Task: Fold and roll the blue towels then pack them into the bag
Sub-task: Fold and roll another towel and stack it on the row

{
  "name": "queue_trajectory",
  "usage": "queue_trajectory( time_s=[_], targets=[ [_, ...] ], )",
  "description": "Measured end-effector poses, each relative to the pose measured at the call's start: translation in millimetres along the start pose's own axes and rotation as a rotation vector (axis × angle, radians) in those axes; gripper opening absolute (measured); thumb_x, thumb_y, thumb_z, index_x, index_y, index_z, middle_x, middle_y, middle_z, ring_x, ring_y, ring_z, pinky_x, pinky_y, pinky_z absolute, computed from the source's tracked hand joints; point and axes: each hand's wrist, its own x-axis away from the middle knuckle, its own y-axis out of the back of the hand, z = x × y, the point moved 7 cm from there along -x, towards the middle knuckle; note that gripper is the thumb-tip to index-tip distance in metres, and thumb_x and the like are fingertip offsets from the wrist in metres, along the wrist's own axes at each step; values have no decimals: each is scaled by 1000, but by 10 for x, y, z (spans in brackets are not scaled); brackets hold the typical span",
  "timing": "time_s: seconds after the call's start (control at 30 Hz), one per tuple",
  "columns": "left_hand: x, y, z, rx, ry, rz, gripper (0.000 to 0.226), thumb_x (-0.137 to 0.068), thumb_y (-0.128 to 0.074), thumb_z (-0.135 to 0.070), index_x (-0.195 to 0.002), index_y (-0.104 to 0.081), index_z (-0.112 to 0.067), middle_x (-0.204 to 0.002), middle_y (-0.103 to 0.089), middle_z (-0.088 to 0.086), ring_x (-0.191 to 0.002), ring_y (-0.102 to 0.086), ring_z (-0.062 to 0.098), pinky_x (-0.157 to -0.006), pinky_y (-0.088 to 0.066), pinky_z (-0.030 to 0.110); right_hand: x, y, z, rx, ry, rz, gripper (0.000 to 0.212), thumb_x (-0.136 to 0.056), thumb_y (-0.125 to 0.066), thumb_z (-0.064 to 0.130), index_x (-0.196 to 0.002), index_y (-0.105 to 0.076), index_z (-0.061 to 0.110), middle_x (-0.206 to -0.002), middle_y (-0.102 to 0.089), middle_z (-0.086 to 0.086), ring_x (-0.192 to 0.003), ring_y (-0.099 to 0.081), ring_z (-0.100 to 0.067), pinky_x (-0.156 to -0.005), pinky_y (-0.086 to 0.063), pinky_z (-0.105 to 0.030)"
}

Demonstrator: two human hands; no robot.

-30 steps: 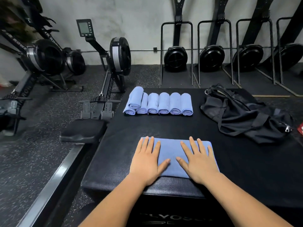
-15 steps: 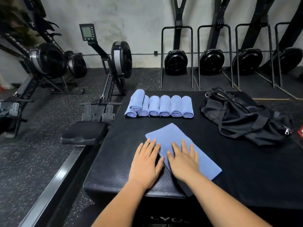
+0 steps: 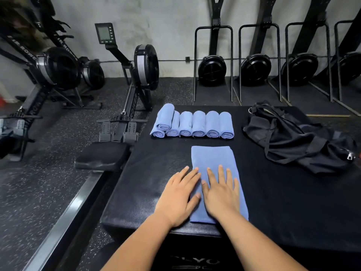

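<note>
A folded blue towel [image 3: 213, 159] lies lengthwise on the black padded box [image 3: 273, 192], its long side running away from me. My right hand [image 3: 221, 194] lies flat on its near half with fingers straight. My left hand [image 3: 179, 196] rests flat at the towel's left edge, mostly on the black surface, its thumb on the cloth. Several rolled blue towels [image 3: 199, 125] sit in a row at the far side, one stacked on top at the left end. The black bag [image 3: 293, 137] lies crumpled at the right.
A rowing machine with seat [image 3: 101, 159] and rail [image 3: 64, 218] stands close to the box's left side. More rowers [image 3: 212, 68] stand upright along the back wall. The box's near edge is just under my wrists.
The towel has turned from lying crosswise, through a diagonal, to lying lengthwise. Both hands moved together toward its near left part.
</note>
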Motion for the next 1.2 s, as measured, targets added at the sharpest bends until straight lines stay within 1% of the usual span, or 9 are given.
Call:
queue_trajectory(
  time_s=[0.13,0.27,0.43,0.6,0.7,0.77,0.8,1.0,1.2],
  targets=[
    [13,-146,-38,-143,-64,236,74,-106,-19,-67,-169,-10,-29,-175,3,-16,-160,18,15,-131,2,42,-46,11,-99,-11,124,87,61,-108,-16,58,-165,-2,42,-174,16,3,-159,19,-22,-129,6,-46],
    [34,-208,-22,-199,-18,333,79,-103,-10,-71,-168,4,-28,-174,17,-14,-159,25,19,-131,3,45,164,96,-421,132,311,54,66,-104,-10,71,-163,6,48,-172,22,11,-158,21,-14,-130,4,-44],
    [113,-154,-114,-204,-25,275,77,-104,-10,-70,-169,-5,-29,-176,8,-12,-161,19,21,-131,1,46,406,160,-720,187,409,14,72,-100,-5,77,-163,11,46,-170,27,13,-155,28,-10,-129,6,-43],
    [254,-127,-194,-198,-63,271,74,-105,-11,-70,-168,0,-33,-174,14,-15,-158,26,16,-131,8,42,506,146,-810,138,418,-6,71,-102,-7,75,-164,7,44,-170,24,14,-156,27,-9,-130,5,-41],
    [297,-71,-219,-159,-61,175,70,-108,-19,-67,-168,-16,-33,-176,-1,-13,-161,16,15,-131,0,43,632,255,-770,14,508,-141,66,-104,-27,69,-162,-30,38,-174,-12,9,-161,-3,-14,-129,-10,-44],
    [337,23,-232,-91,-85,53,62,-109,-32,-63,-162,-35,-32,-174,-19,-12,-162,1,15,-131,-10,42,764,325,-752,-93,637,-262,51,-99,-52,58,-141,-61,31,-157,-46,8,-149,-36,-20,-121,-30,-47],
    [354,53,-242,-62,-106,5,59,-108,-39,-61,-158,-43,-31,-171,-26,-11,-162,-7,16,-130,-14,41,809,335,-750,-126,681,-288,44,-96,-61,54,-131,-66,30,-148,-52,9,-140,-45,-20,-116,-37,-46],
    [370,120,-289,24,-154,-85,31,-106,-53,-51,-124,-65,-29,-161,-41,-2,-155,-27,22,-122,-29,43,750,370,-815,-292,604,-256,30,-90,-70,62,-110,-69,39,-131,-55,25,-124,-51,-6,-103,-43,-34],
    [407,180,-353,52,-192,-113,43,-97,-63,-63,-118,-67,-26,-156,-43,5,-149,-35,27,-122,-29,41,624,363,-893,-449,497,-237,22,-90,-70,58,-100,-73,38,-122,-63,30,-119,-54,-3,-99,-49,-36]
  ],
)
